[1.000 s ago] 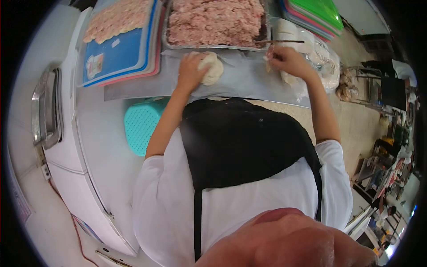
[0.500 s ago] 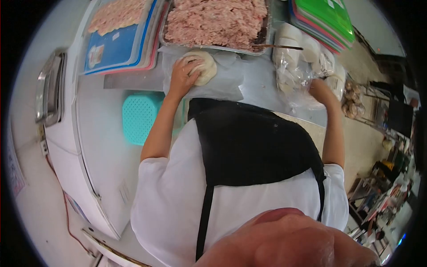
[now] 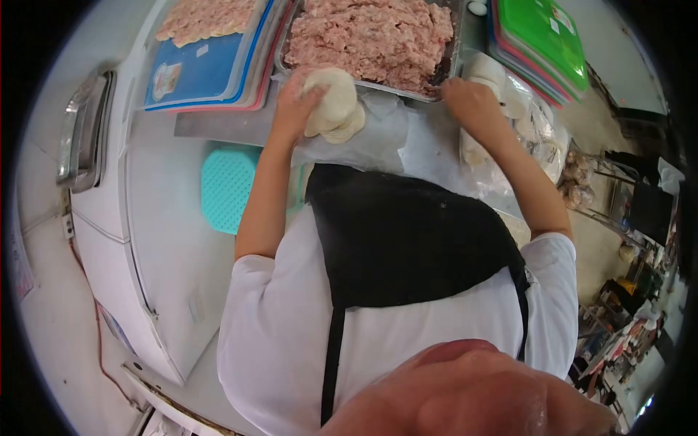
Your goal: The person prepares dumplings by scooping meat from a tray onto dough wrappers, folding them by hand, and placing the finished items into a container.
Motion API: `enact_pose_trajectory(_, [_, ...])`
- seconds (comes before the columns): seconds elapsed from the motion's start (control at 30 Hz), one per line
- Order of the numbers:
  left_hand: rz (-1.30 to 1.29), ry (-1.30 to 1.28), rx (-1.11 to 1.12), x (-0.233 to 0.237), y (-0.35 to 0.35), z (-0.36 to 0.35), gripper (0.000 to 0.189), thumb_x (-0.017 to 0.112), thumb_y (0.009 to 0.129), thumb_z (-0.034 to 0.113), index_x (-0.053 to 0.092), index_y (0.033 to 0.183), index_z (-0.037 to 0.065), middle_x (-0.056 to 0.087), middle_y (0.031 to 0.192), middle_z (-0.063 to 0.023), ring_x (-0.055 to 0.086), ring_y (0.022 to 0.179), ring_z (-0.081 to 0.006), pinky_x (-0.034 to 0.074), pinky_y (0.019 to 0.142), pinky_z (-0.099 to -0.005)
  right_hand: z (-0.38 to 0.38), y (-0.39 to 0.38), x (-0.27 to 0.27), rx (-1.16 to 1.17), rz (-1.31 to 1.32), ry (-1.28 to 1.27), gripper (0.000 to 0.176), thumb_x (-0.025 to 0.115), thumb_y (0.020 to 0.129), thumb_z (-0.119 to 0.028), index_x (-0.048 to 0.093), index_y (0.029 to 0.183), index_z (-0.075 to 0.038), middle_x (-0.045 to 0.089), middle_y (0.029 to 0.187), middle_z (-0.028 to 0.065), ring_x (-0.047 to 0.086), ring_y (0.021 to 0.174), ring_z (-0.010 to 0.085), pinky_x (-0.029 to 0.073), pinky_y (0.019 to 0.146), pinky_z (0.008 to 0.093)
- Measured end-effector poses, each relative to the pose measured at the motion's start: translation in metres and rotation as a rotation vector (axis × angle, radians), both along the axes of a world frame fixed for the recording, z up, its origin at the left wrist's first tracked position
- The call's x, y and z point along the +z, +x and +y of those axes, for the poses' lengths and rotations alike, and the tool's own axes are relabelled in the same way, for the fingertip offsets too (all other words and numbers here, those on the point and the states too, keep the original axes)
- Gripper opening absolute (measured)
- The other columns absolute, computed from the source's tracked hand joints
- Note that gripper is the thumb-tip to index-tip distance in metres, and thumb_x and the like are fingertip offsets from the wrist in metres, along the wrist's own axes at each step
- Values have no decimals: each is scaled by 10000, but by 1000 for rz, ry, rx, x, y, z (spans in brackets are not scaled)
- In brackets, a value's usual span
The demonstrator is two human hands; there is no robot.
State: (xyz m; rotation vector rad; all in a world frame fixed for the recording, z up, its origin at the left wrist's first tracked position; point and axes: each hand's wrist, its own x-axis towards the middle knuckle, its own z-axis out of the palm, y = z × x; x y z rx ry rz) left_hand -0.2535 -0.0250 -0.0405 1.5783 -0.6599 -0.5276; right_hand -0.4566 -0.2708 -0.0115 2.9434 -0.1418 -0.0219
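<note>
My left hand (image 3: pixel 294 107) is closed on a round dough wrapper (image 3: pixel 336 94), lifted over a small stack of similar wrappers (image 3: pixel 345 129). The stack lies on a translucent plastic sheet (image 3: pixel 382 127). At the near right corner of a metal tray (image 3: pixel 407 91), my right hand (image 3: pixel 465 100) has its fingers curled together; whatever they hold is hidden. Ground meat filling (image 3: pixel 371 40) is heaped in that tray. Below my right wrist sit plastic-bagged stacks of white wrappers (image 3: pixel 534 120).
At left stand stacked lidded containers with a blue lid (image 3: pixel 193 69), topped by more wrappers with meat (image 3: pixel 211 20). Green-lidded containers (image 3: pixel 542 36) are stacked at the right. A turquoise perforated basket (image 3: pixel 229 190) sits below the counter edge, beside a white appliance (image 3: pixel 167 254).
My left hand has raised a wrapper off the stack. My right hand has left the bagged wrappers, moving up and left to the tray corner, where a thin brown stick lay.
</note>
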Motion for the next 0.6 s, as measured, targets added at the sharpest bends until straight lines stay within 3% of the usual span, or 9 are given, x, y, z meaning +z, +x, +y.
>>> enact_pose_trajectory(0.1, [-138, 189, -325, 14, 9, -4, 262, 563, 906, 156, 602, 1126, 19, 626, 1081, -34, 567, 986, -142, 435, 894, -267, -12, -4, 29, 92, -56, 15, 119, 541, 807, -169, 576, 771, -61, 598, 741, 89, 612, 732, 271, 489, 642, 386])
enact_pose_trajectory(0.23, [109, 103, -581, 2, 19, -5, 272, 520, 933, 189, 607, 1129, 22, 624, 1101, -45, 562, 1000, -141, 428, 908, -267, -6, 15, 84, -118, 12, -118, 238, 533, 865, -277, 608, 769, -72, 589, 699, 92, 618, 701, 273, 484, 580, 406])
enact_pose_trajectory(0.3, [245, 72, -725, -8, 23, -8, 284, 498, 946, 204, 606, 1133, 20, 620, 1111, -50, 562, 1004, -141, 428, 908, -269, -16, 25, 54, -52, -64, -61, 227, 535, 861, -267, 613, 755, -81, 597, 697, 96, 618, 676, 281, 488, 584, 404])
enact_pose_trajectory(0.4, [217, 87, -722, -28, 26, -10, 296, 496, 943, 216, 612, 1139, 27, 633, 1077, -61, 567, 975, -125, 436, 873, -266, -17, 29, 5, -58, 6, 62, 232, 512, 859, -223, 623, 726, -68, 624, 706, 127, 628, 683, 302, 493, 603, 425])
enact_pose_trajectory(0.5, [495, 49, -608, -27, 27, -4, 299, 508, 934, 212, 604, 1148, 27, 632, 1072, -60, 570, 977, -123, 445, 863, -270, 3, 33, 2, -112, 120, 56, 245, 495, 853, -201, 619, 711, -45, 627, 691, 159, 632, 688, 326, 493, 624, 449])
enact_pose_trajectory(0.53, [404, 71, -617, -28, 32, -1, 300, 517, 933, 206, 596, 1157, 22, 628, 1089, -62, 569, 987, -126, 443, 873, -270, 12, 37, 11, -141, 163, 33, 152, 518, 766, -116, 641, 708, -48, 635, 710, 173, 645, 709, 318, 495, 615, 438])
enact_pose_trajectory(0.6, [216, 100, -619, -31, 43, 2, 308, 534, 931, 193, 581, 1176, 13, 618, 1122, -68, 569, 1006, -131, 440, 893, -270, 19, 39, 14, -209, 168, 115, 175, 515, 794, -140, 633, 713, -39, 623, 701, 186, 639, 714, 334, 486, 633, 454])
